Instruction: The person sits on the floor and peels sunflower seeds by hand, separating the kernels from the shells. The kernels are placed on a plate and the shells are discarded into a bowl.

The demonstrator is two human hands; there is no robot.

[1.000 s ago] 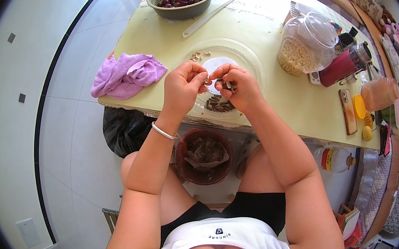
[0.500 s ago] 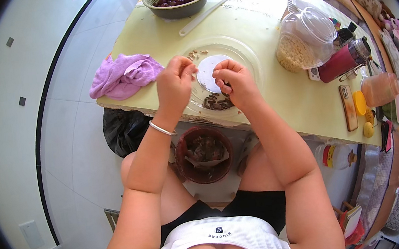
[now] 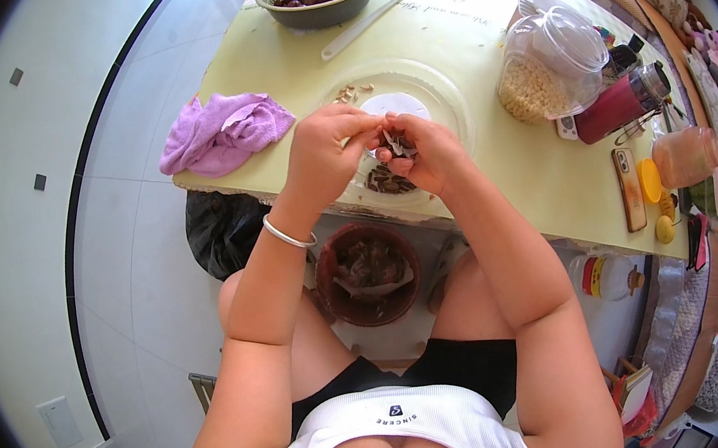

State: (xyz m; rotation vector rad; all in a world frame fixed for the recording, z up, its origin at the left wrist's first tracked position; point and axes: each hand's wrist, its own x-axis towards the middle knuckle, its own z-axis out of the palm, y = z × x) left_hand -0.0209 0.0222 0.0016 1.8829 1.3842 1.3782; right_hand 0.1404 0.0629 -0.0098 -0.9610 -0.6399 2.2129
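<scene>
Both hands meet above a clear round plate [image 3: 459, 111] near the table's front edge. My left hand [image 3: 326, 152], with a silver bangle at its wrist, is pinched at my right fingertips; whatever lies in the pinch is too small to make out. My right hand [image 3: 429, 152] curls around several dark striped sunflower seeds [image 3: 400, 143], some of which look like split shells. More striped seeds [image 3: 388, 182] are heaped on the plate's near side. Pale shelled kernels [image 3: 351, 94] lie on its far left, beside a white disc [image 3: 407, 105] partly covered by my fingers.
A purple cloth [image 3: 225, 133] lies left; a basket [image 3: 321, 11] of dark round fruit and a white spatula [image 3: 388, 13] are farther back. Right stand a clear jar [image 3: 531, 89] of pale kernels, a purple bottle [image 3: 616, 111] and a phone [image 3: 629, 189]. Below is a dark red bin [image 3: 324, 294].
My hands have come together; they were apart over the plate before. My right hand has turned, so the seeds in its palm now show.
</scene>
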